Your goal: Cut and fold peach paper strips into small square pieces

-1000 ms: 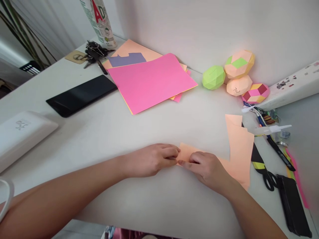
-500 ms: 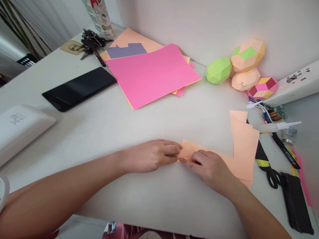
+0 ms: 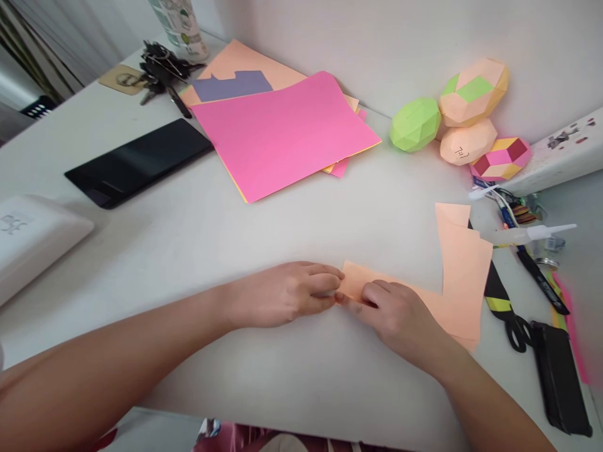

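A strip of peach paper lies on the white table between my hands. My left hand pinches its left end, fingers and thumb pressed together at the edge. On the strip's lower edge, my right hand is closed, thumb stretched towards the left fingertips and the other fingers curled onto the paper. The two hands almost touch. Right of the strip, more peach paper pieces lie partly overlapping; my right hand and wrist hide where the strip meets them.
Pink sheets, a black phone and keys lie farther back. Folded paper shapes stand by the wall. Scissors and a black case are at the right, a white case at the left.
The camera view has shifted slightly. My right thumb has slid a little to the left, closer to the left fingertips; both hands keep their hold on the paper.
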Demonstrator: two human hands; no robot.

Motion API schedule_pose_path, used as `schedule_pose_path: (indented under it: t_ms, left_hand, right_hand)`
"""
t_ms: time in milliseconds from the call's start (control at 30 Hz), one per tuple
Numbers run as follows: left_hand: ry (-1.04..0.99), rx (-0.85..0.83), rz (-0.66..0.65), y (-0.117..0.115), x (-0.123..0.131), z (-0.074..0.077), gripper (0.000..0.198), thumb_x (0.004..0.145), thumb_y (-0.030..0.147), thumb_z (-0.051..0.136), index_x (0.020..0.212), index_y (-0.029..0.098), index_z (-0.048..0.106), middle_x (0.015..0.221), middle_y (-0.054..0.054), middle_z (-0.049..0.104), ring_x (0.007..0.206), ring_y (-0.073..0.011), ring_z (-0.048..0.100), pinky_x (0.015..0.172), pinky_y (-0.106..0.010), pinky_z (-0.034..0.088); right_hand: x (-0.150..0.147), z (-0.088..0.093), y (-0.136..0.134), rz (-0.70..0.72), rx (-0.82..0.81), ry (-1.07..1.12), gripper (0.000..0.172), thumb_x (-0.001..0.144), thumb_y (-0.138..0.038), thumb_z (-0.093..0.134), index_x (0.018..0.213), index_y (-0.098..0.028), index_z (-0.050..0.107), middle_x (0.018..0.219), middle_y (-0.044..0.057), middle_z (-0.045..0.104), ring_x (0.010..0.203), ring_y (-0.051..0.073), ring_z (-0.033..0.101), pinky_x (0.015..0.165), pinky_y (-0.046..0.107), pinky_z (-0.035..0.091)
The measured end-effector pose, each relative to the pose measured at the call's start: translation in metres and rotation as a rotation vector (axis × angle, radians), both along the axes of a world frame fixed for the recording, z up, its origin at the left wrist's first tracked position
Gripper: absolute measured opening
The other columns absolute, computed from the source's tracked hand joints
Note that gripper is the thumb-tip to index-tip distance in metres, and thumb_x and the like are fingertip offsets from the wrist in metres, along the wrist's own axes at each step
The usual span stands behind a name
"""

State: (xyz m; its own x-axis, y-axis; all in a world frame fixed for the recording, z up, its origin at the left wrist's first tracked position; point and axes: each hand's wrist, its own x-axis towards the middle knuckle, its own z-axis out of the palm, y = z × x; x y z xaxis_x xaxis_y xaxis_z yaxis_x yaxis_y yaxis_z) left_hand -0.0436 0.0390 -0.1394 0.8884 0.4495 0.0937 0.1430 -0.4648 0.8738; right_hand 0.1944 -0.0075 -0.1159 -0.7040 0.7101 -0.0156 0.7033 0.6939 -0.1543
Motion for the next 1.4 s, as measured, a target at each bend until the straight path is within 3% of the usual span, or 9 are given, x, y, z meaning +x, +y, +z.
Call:
schedule_pose_path:
  t_ms: [200,533,800,1000,1233,1400]
  left_hand:
    - [-0.057,0.101,-0.020,0.0014,-0.0022,-0.0037,0.030,0.097,0.013,0.037,0.105,0.021,0.066,0.113,-0.008,0.065,0.115,-0.0214,0.057,0.100,-0.034,0.045]
    - [-0.061,0.153,-0.027,0.0007,-0.0017,-0.0017,0.031,0.097,0.010,0.037,0.104,0.021,0.064,0.113,-0.007,0.064,0.109,-0.0193,0.060,0.098,-0.032,0.047]
    - [-0.055,0.148,-0.018,0.0000,0.0003,0.0012,0.031,0.098,0.012,0.035,0.104,0.022,0.064,0.109,-0.005,0.064,0.102,-0.0179,0.061,0.095,-0.031,0.047]
    - [-0.047,0.227,-0.029,0.0002,0.0012,0.0028,0.032,0.099,0.011,0.033,0.098,0.020,0.064,0.107,-0.006,0.063,0.107,-0.0185,0.058,0.097,-0.031,0.045]
    - [0.008,0.294,-0.046,-0.0012,0.0018,0.0019,0.032,0.099,0.010,0.033,0.094,0.019,0.064,0.108,-0.008,0.062,0.116,-0.0202,0.054,0.101,-0.032,0.043]
    - [-0.057,0.291,-0.078,0.0021,0.0001,-0.0010,0.034,0.094,0.002,0.034,0.097,0.017,0.064,0.111,-0.010,0.063,0.115,-0.0212,0.055,0.100,-0.032,0.045]
  right_hand:
    - [0.0033,-0.0029,-0.0024,0.082,0.117,-0.031,0.031,0.095,-0.010,0.045,0.113,-0.023,0.066,0.064,-0.001,0.040,0.060,0.014,0.032,0.051,0.028,0.022]
    - [0.0002,-0.0014,-0.0037,0.091,0.157,-0.038,0.028,0.092,-0.007,0.046,0.102,-0.019,0.069,0.063,-0.001,0.039,0.059,0.014,0.031,0.050,0.028,0.023]
    - [0.0026,-0.0039,-0.0039,0.078,0.129,-0.031,0.029,0.092,-0.008,0.046,0.105,-0.022,0.068,0.064,-0.001,0.039,0.059,0.014,0.032,0.051,0.029,0.023]
    - [0.0013,-0.0033,-0.0035,0.093,0.152,-0.024,0.036,0.090,-0.004,0.045,0.116,-0.020,0.065,0.064,-0.001,0.039,0.059,0.014,0.032,0.050,0.028,0.023]
    - [-0.0002,-0.0009,-0.0031,0.093,0.169,-0.017,0.039,0.090,0.000,0.042,0.113,-0.019,0.067,0.062,-0.001,0.041,0.058,0.014,0.032,0.050,0.027,0.024]
    - [-0.0010,-0.0007,-0.0021,0.086,0.152,-0.025,0.032,0.091,-0.005,0.044,0.108,-0.019,0.068,0.062,0.000,0.042,0.059,0.014,0.032,0.050,0.027,0.023]
